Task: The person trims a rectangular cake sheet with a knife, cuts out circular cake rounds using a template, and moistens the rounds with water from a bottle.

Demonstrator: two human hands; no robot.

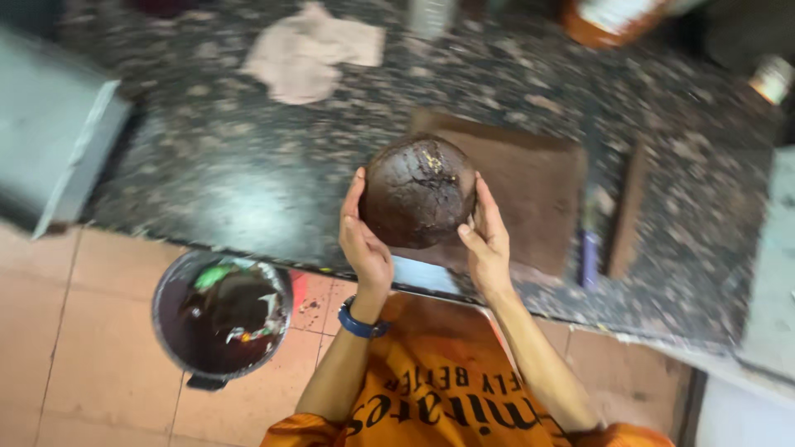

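While you stand at the dark speckled counter (232, 165), your left hand (364, 244) and right hand (487, 244) cup a round, dark brown coconut (418, 192) between them, palms pressed to its sides and fingers spread upward. You hold it just above the brown cutting board (538, 186), at the counter's near edge. A crumpled pale cloth (310, 51) lies farther back on the counter. Down on the tiled floor (99, 331) to your left stands a round waste bin (222, 319) with scraps inside.

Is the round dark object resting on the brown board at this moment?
No, both the left hand and right hand hold the round dark object up above the brown board.
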